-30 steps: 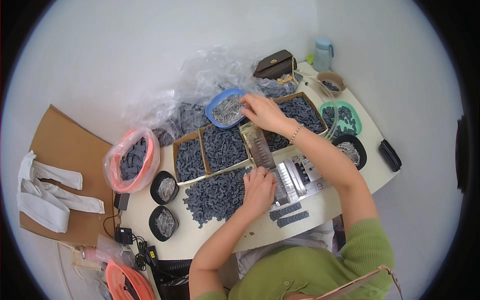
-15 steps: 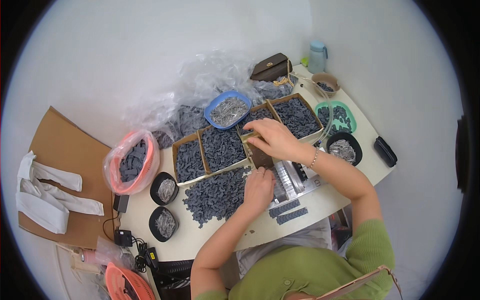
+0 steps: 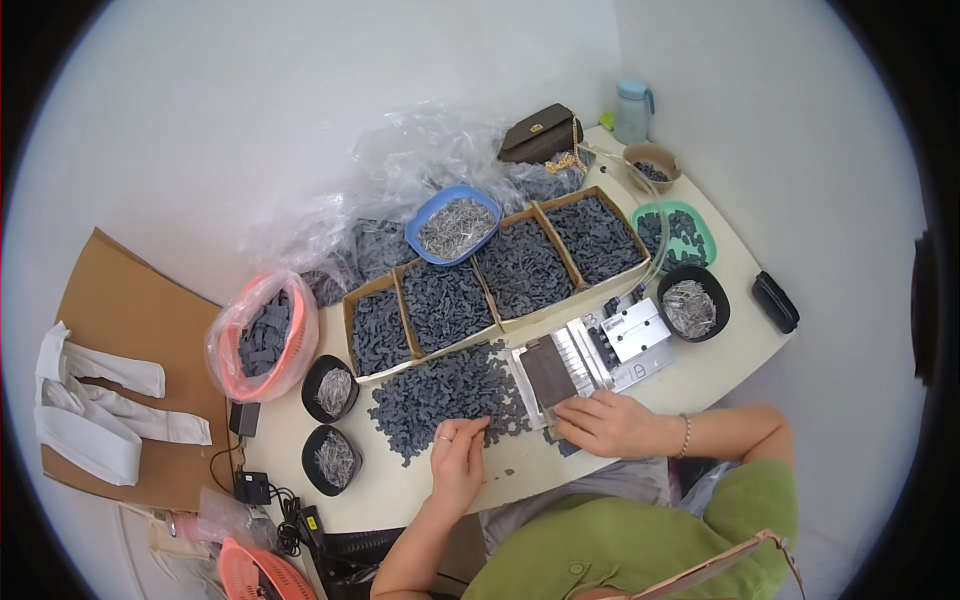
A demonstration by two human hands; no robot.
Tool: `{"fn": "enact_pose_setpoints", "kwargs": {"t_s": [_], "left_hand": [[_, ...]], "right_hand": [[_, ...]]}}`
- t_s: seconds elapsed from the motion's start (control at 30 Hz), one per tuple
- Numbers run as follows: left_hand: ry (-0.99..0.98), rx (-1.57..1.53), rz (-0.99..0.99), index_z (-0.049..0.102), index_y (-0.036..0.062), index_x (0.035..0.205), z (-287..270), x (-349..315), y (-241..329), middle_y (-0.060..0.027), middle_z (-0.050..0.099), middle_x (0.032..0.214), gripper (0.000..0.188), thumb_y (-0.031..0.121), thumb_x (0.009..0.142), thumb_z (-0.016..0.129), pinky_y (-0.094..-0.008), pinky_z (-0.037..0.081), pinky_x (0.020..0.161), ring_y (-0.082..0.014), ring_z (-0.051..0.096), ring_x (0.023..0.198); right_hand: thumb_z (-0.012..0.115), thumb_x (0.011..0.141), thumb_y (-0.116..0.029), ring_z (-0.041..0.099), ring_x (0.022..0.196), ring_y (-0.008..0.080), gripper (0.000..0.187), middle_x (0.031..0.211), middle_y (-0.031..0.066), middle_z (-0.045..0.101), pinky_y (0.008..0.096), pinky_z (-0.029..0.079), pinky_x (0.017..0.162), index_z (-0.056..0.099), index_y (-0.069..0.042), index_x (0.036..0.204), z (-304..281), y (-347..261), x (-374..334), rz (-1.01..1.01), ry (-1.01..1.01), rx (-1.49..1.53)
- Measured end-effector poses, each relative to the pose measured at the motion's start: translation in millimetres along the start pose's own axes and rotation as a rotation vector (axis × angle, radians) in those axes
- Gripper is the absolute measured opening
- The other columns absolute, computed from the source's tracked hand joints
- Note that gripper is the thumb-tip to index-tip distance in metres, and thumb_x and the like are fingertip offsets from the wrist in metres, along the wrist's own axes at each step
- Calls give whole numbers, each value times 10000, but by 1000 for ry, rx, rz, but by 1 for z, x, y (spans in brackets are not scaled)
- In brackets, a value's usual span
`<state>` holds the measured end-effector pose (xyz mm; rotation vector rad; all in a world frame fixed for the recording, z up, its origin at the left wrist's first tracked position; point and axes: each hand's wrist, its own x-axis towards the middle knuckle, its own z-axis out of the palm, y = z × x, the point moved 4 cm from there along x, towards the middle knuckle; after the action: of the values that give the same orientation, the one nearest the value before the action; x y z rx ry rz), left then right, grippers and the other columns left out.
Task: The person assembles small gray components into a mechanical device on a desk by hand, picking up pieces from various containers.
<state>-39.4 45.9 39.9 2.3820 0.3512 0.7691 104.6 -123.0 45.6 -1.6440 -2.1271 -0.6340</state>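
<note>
My left hand [image 3: 459, 466] is at the near edge of a loose pile of small dark grey parts [image 3: 425, 400]. Its fingertips are pinched together; a dark bit shows at their tips, too small to make out. My right hand [image 3: 608, 425] lies at the near edge of a silver metal jig [image 3: 590, 355], fingers bent and close together, their grip hidden. They meet the near end of a dark brown plate [image 3: 548, 372] lying on the jig's left part. Under this hand, a grey toothed strip [image 3: 566, 447] is partly covered.
Behind stands a divided cardboard tray [image 3: 440, 350] of grey parts, a blue basin [image 3: 412, 232] of metal pins resting on it. Black bowls [image 3: 722, 310] of pins flank the work. A green tray [image 3: 710, 240], black case [image 3: 773, 303] and pink basket [image 3: 303, 330] stand around.
My right hand has come down from above the jig to its near edge, uncovering the brown plate. My left hand has drawn back from the jig to the loose pile, fingers pinched.
</note>
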Motion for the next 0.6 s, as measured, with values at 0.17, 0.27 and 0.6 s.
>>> {"fn": "enact_pose_setpoints", "kwargs": {"t_s": [0.17,0.27,0.6], "left_hand": [[31,23,5,627,0,900,-8,9,-7,-137,562,848,151,-95,784,616,-368,454,707,-300,557,789],[54,62,58,625,4,874,-11,18,-4,-130,555,849,132,-92,784,620,-365,452,704,-298,552,786],[-2,-96,-7,650,3,929,10,26,-13,-128,567,856,154,-74,803,610,-345,459,685,-293,562,774]], "right_hand": [[550,777,-127,593,964,239,290,1017,219,627,282,471,795,578,36,1016,10,-18,-4,-60,-96,-142],[549,762,-132,596,961,240,314,1016,249,615,279,472,799,578,36,1027,9,-19,-2,-96,-115,-143],[618,724,-166,586,816,166,282,944,13,651,276,456,706,623,-83,994,-3,20,12,-73,112,33]]}}
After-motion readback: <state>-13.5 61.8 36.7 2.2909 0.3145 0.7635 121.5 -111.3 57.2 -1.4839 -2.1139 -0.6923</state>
